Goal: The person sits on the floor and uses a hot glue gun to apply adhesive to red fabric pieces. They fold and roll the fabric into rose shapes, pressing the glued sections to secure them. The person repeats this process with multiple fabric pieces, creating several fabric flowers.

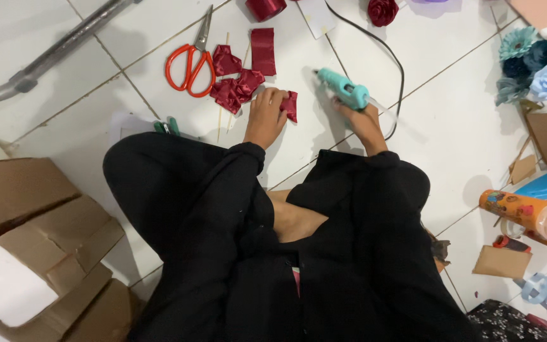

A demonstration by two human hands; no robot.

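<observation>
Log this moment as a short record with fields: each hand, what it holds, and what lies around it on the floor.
left hand: fingers pressing a folded dark red ribbon piece against the floor tiles
right hand: gripping a teal glue gun, nozzle pointing left toward the ribbon piece
cord: black, runs from the gun up and away
left of hands: cut red ribbon pieces, orange-handled scissors
top: red ribbon spool, finished red rose
right: blue fabric flowers, orange tube
lower left: cardboard boxes
</observation>
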